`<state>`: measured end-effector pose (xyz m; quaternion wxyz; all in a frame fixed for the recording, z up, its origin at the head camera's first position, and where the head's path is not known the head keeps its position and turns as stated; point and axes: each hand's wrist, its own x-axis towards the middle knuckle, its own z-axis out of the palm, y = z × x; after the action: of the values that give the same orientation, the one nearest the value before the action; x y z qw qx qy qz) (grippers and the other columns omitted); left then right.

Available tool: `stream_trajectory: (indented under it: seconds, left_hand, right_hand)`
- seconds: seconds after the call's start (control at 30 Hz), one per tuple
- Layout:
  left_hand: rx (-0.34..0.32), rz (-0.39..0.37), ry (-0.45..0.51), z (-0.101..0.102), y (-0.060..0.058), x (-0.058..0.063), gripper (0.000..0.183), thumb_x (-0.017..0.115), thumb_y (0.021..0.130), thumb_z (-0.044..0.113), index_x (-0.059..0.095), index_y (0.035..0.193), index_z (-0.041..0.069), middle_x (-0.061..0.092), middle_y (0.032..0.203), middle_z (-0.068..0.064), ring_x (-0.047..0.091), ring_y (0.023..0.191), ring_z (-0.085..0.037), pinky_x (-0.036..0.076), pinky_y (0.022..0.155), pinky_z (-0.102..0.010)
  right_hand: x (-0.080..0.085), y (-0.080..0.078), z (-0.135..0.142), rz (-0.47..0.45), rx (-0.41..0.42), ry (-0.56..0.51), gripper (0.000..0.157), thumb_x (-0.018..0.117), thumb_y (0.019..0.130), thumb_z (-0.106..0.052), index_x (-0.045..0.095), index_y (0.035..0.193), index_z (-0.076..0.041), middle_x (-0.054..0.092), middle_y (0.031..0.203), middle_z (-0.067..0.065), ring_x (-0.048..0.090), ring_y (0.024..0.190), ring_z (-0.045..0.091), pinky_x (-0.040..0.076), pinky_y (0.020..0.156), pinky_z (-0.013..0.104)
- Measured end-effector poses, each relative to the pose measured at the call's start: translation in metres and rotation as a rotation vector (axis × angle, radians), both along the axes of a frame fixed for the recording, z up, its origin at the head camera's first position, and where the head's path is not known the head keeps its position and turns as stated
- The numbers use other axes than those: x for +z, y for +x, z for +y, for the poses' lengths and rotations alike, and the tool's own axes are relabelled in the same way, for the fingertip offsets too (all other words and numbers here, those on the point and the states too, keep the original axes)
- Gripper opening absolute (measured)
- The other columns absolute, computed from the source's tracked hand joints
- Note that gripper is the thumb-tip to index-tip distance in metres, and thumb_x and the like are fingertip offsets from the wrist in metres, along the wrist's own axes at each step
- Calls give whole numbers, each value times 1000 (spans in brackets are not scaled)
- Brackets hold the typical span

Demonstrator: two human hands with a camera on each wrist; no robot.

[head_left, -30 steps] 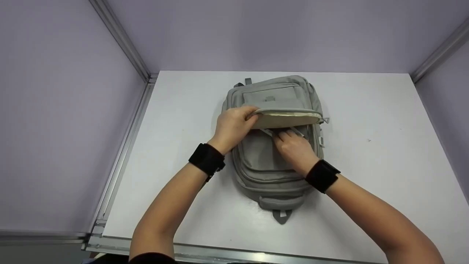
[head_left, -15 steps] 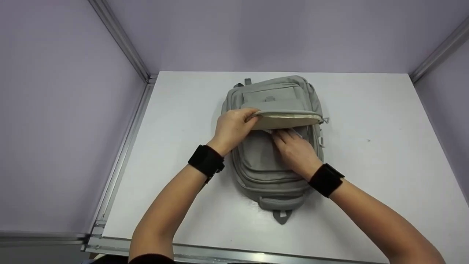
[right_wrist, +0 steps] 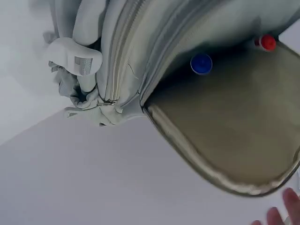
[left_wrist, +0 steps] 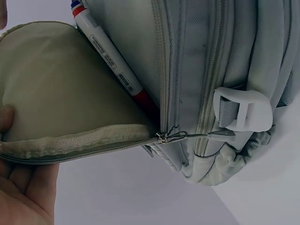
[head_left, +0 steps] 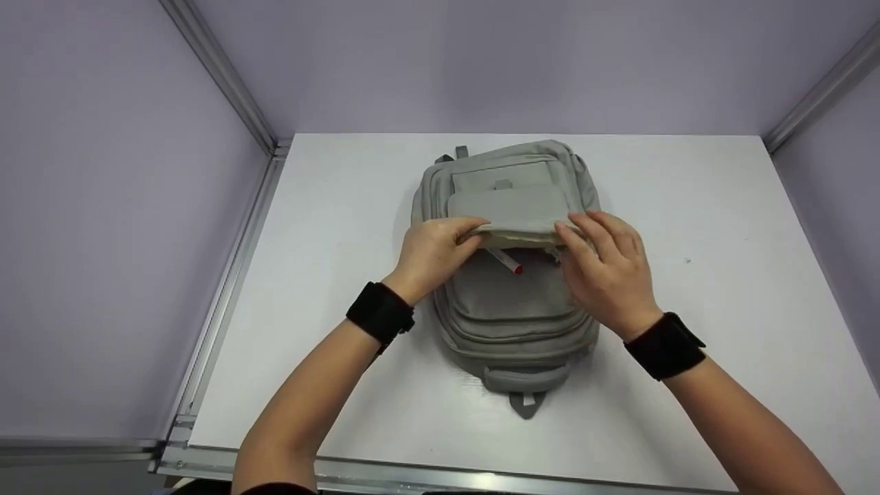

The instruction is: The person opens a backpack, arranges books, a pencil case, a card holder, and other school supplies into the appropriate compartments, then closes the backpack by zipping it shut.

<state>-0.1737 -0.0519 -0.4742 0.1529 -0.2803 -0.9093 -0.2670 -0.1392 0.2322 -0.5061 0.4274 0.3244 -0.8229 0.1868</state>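
A grey-green backpack (head_left: pixel 509 289) lies on the white table, its front pocket flap (head_left: pixel 509 206) lifted. My left hand (head_left: pixel 436 251) pinches the flap's edge, thumb on the inner lining (left_wrist: pixel 56 84) and the other fingers outside. My right hand (head_left: pixel 608 271) is at the flap's right end, fingers extended; in the right wrist view its fingertips (right_wrist: pixel 291 206) are just off the rim. A white marker with red ends (left_wrist: pixel 110 56) sticks out of the pocket mouth. Beside it in the right wrist view is a blue round end (right_wrist: pixel 201 63), likely of another marker.
A zipper pull (left_wrist: pixel 173 137) hangs at the flap's corner, and a white strap buckle (left_wrist: pixel 243 110) sits on the bag's side. Lilac panels (head_left: pixel 509 62) with metal frame rails enclose the table (head_left: pixel 701 309) on the left, back and right.
My right hand has come out of the pocket and moved right and up to the flap's right end. The flap sits a little lower, and the marker's red end now shows.
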Motion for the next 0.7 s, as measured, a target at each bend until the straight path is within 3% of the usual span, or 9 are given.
stream_trajectory:
  seconds: [0.13,0.3,0.47,0.7]
  left_hand:
    - [-66,53,-49,-5,14,-15,26,74,96,22,76,122,18,77,108,2,72,81,-11,56,68,-30]
    - [-169,154,-88,-12,34,-39,28,78,92,18,76,120,17,75,115,3,71,104,-12,57,85,-29]
    - [-233,253,-140,-15,46,-60,36,83,87,15,76,122,13,72,124,-5,65,120,-19,52,97,-32]
    - [-239,395,-170,-14,53,-86,37,80,87,11,75,123,12,70,127,-9,65,121,-25,52,98,-35]
  right_hand:
    - [-6,3,2,-83,25,30,37,73,87,-3,71,125,-5,70,115,13,63,108,39,47,89,54]
    - [-22,11,4,-97,95,43,16,67,92,-4,75,106,-5,71,97,10,65,88,34,49,74,50]
    - [-37,17,7,-110,137,88,11,66,93,-7,74,101,-6,69,96,9,65,86,32,48,71,48]
    - [-56,25,14,-141,171,134,18,65,92,-8,76,107,-8,69,100,8,65,89,31,49,74,49]
